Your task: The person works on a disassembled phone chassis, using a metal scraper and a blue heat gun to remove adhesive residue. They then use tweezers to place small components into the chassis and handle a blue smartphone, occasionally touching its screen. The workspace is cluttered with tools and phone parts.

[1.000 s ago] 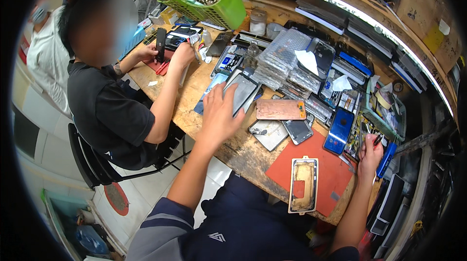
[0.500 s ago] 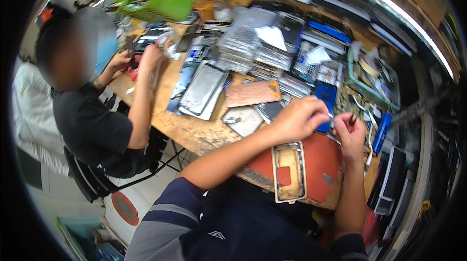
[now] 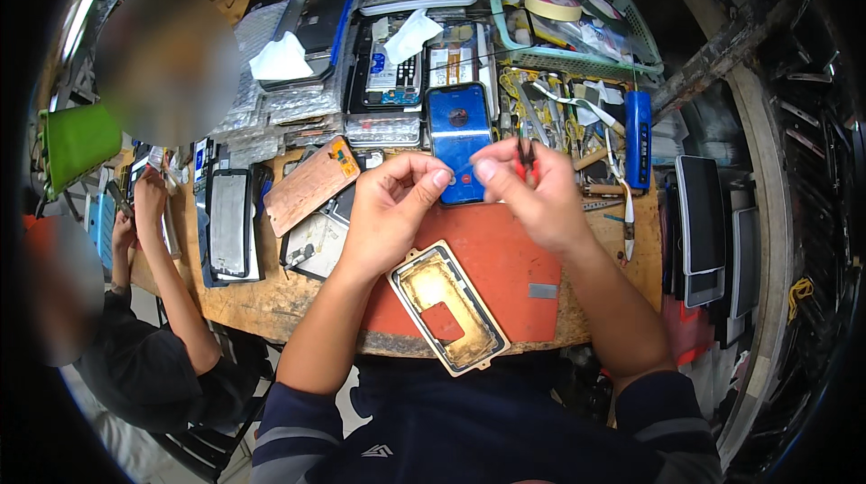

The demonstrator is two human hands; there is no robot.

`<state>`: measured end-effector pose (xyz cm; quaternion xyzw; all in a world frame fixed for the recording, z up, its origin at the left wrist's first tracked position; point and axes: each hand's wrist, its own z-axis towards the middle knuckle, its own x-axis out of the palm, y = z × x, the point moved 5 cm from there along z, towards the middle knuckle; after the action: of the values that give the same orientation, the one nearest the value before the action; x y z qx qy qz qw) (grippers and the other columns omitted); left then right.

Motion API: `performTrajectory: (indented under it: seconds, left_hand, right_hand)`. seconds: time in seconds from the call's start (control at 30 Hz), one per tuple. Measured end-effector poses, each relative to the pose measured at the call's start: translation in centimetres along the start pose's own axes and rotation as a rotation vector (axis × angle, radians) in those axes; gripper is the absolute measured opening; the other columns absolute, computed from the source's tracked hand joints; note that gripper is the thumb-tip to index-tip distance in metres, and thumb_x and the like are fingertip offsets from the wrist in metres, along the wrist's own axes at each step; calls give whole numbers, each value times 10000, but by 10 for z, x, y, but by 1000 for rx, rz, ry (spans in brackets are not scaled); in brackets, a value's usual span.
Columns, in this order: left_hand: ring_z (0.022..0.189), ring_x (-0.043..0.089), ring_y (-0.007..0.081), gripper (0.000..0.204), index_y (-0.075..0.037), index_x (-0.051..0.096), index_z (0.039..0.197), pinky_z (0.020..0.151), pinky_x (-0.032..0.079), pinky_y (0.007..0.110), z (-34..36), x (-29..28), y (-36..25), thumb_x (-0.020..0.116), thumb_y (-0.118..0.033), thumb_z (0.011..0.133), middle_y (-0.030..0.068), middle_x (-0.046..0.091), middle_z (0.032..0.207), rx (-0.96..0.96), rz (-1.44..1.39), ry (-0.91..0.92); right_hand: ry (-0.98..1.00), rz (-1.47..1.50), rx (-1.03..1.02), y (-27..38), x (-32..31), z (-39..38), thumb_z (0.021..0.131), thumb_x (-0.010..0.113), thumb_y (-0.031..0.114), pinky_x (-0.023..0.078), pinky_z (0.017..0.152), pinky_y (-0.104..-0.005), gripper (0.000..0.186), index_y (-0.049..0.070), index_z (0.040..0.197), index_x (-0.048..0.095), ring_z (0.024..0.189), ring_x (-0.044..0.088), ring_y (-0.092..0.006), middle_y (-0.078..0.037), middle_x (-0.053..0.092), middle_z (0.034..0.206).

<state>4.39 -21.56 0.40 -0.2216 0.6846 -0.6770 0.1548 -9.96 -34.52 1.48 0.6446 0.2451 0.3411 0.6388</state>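
Note:
My left hand (image 3: 397,209) is closed in a pinch above the far left of an orange mat (image 3: 505,258). Whatever its thumb and finger hold is too small to make out. Close by, my right hand (image 3: 537,200) keeps red-handled pliers (image 3: 526,164) tucked in its fingers, dark jaws pointing up. Its thumb and index finger nearly meet the left fingertips. Just beyond both hands lies a phone with a lit blue screen (image 3: 458,137). An empty gold phone-shaped frame (image 3: 492,326) with a cut-out rests at the mat's near edge, overhanging the bench.
Stacked phone parts (image 3: 392,69) fill the back. A green basket (image 3: 577,55) holds tape and bags. Tools and cables (image 3: 541,114) lie right of the phone; a copper-coloured panel (image 3: 311,186) lies left. A co-worker's arm (image 3: 176,276) reaches over the bench's left side.
My view has swung round to the right, so the bench appears turned. My left fingers have drawn into a tighter pinch. The pliers remain in my right hand.

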Motion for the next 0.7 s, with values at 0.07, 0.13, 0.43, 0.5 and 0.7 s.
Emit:
performTrajectory:
  seconds: [0.07,0.13,0.43,0.5,0.7]
  left_hand:
    - [836,609,42,148,4,746,1099,770,500,217,-2,3,2,758,-134,1046,-19,720,939,-32,14,28]
    - [856,620,47,151,7,746,1111,775,502,217,-2,2,3,767,-124,1038,-10,729,959,-22,-34,10]
    - [826,588,85,168,-22,729,1105,777,486,253,2,-14,-2,749,-180,1052,-3,693,934,39,-28,-107]
    - [837,592,88,165,-22,722,1117,785,489,258,3,-14,-3,734,-176,1060,1,693,946,28,-50,-101]
    - [890,615,92,201,-21,663,1234,824,513,252,0,-4,-2,711,-81,1048,11,693,993,19,-190,-14]
  right_hand:
    - [8,-64,-28,-2,4,-2,1033,756,151,475,631,-231,150,11,988,725,697,587,-37,20,689,793]
    - [7,-71,-25,-5,2,-3,1027,758,135,469,625,-231,134,13,983,727,693,581,-34,19,694,799]
    - [-81,162,76,-6,-12,1,1040,722,109,315,459,-207,83,26,1030,723,514,434,-17,-25,662,746]
    - [-75,194,89,-6,-12,1,1043,717,106,313,458,-207,81,26,1031,722,513,433,-19,-27,662,747]
    - [-77,161,56,-7,-12,0,1044,714,106,308,458,-207,78,28,1043,721,516,431,-16,-22,651,742]
